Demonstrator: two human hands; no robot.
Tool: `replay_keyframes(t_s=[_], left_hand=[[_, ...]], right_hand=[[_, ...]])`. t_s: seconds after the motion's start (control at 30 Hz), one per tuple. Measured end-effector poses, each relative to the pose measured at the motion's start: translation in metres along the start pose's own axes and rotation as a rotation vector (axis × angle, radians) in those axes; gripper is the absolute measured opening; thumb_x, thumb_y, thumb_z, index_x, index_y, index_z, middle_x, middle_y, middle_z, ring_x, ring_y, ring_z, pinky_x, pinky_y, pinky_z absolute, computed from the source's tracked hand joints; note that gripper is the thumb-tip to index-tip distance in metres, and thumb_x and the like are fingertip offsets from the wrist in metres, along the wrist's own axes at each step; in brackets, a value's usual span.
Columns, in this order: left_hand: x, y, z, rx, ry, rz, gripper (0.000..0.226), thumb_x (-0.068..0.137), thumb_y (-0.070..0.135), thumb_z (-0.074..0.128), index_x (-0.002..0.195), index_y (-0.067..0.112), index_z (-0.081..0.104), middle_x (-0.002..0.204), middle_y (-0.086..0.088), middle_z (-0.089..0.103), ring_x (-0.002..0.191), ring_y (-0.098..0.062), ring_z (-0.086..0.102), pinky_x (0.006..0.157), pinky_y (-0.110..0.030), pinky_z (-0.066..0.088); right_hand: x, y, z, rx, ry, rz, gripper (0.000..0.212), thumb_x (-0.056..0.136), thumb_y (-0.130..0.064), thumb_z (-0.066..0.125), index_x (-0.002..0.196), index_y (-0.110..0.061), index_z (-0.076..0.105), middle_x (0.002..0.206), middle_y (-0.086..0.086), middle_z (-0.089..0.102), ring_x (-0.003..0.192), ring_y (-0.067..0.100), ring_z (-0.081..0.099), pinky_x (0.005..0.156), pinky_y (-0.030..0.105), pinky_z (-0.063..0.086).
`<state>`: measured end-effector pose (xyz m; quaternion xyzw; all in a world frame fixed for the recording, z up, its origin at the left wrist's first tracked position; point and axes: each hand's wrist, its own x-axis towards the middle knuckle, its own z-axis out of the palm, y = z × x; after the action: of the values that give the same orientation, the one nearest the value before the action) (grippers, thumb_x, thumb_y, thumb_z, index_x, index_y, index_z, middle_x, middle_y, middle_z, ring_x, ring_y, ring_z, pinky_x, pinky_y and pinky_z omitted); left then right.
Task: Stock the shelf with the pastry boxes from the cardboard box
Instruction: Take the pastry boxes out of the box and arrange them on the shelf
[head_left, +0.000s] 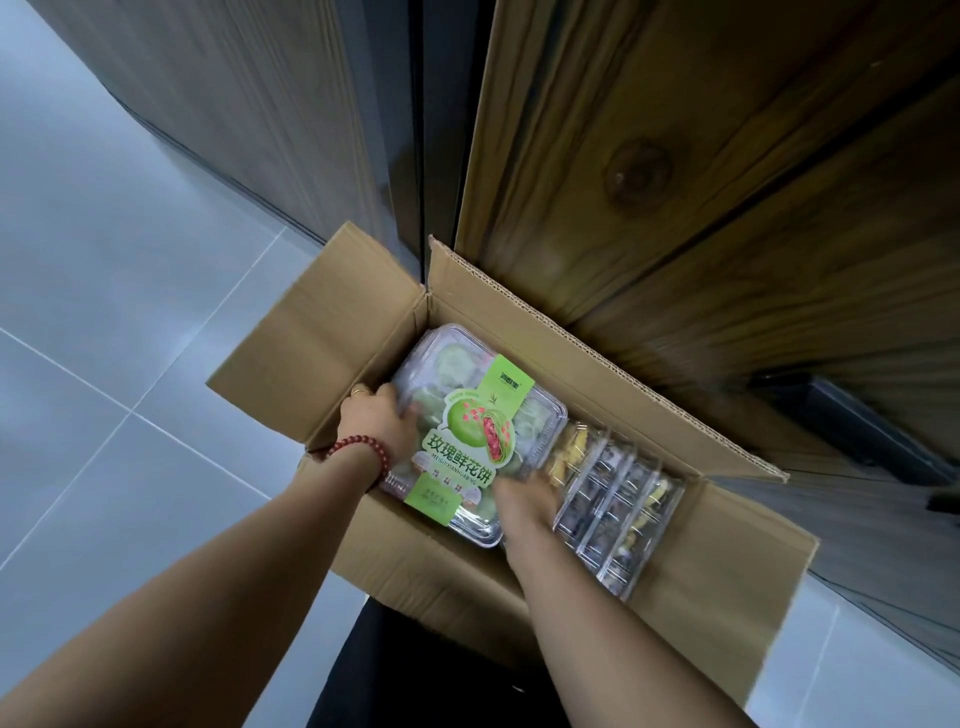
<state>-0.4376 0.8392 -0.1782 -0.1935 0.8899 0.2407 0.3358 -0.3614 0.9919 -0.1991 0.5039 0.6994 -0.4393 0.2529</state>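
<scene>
Two bare forearms (208, 597) close up, reaching down into open cardboard box (358, 322) on pale tiled floor (104, 312), against dark wooden panelling (675, 156). Left hand (376, 415), with red bead bracelet (363, 448) and ring (358, 391), curled over left edge of pastry box (467, 415); right hand (524, 501) clamped on its near right corner, fingers blurred. Clear plastic clamshell, pale green round pastries inside, green label band with Chinese lettering and pictured pink-filled pastry. Tilted in cardboard box's left half, beside more clear boxes (618, 499) standing on edge.
</scene>
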Motion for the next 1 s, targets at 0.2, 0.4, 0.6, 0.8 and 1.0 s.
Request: replay_keyframes(t_s=[0.2, 0.4, 0.6, 0.8, 1.0], left_hand=[[-0.013, 0.005, 0.000, -0.277, 0.138, 0.088, 0.015, 0.096, 0.028, 0.045, 0.091, 0.013, 0.046, 0.075, -0.004, 0.056, 0.078, -0.029, 0.058, 0.071, -0.037, 0.049], [-0.047, -0.013, -0.027, -0.444, 0.224, 0.203, 0.013, 0.095, 0.024, 0.050, 0.084, 0.018, 0.053, 0.074, -0.001, 0.060, 0.073, -0.020, 0.054, 0.068, -0.030, 0.044], [-0.101, -0.029, -0.091, -0.599, 0.170, 0.293, 0.006, 0.095, 0.022, 0.051, 0.091, 0.020, 0.055, 0.064, 0.016, 0.061, 0.062, 0.000, 0.053, 0.065, -0.020, 0.045], [-0.181, -0.011, -0.167, -0.686, 0.029, 0.359, 0.005, 0.093, 0.025, 0.054, 0.093, 0.022, 0.058, 0.076, 0.010, 0.065, 0.074, -0.007, 0.059, 0.070, -0.020, 0.050], [-0.251, 0.028, -0.248, -0.658, -0.090, 0.467, 0.025, 0.086, 0.036, 0.061, 0.097, 0.015, 0.055, 0.087, -0.022, 0.063, 0.078, -0.013, 0.060, 0.076, -0.030, 0.053]], right_hand=[[-0.013, -0.005, -0.030, 0.017, -0.170, 0.006, 0.058, 0.090, -0.011, 0.058, 0.143, -0.008, 0.035, 0.132, 0.014, 0.050, 0.103, 0.023, 0.051, 0.087, 0.031, 0.040], [-0.031, -0.011, -0.055, -0.028, -0.178, -0.054, 0.063, 0.087, -0.028, 0.065, 0.141, -0.008, 0.038, 0.135, 0.011, 0.047, 0.116, 0.031, 0.054, 0.096, 0.042, 0.049], [-0.098, -0.037, -0.107, 0.057, -0.461, -0.208, 0.011, 0.091, -0.026, 0.062, 0.098, -0.018, 0.058, 0.093, 0.001, 0.065, 0.051, 0.008, 0.050, 0.038, 0.016, 0.032], [-0.190, -0.057, -0.169, 0.046, -0.474, -0.422, 0.010, 0.091, -0.016, 0.061, 0.093, -0.024, 0.055, 0.081, 0.004, 0.063, 0.047, 0.011, 0.052, 0.041, 0.018, 0.036], [-0.283, -0.093, -0.230, 0.132, -0.414, -0.565, 0.018, 0.091, -0.005, 0.058, 0.098, -0.021, 0.055, 0.089, -0.006, 0.066, 0.071, 0.007, 0.063, 0.062, 0.015, 0.050]])
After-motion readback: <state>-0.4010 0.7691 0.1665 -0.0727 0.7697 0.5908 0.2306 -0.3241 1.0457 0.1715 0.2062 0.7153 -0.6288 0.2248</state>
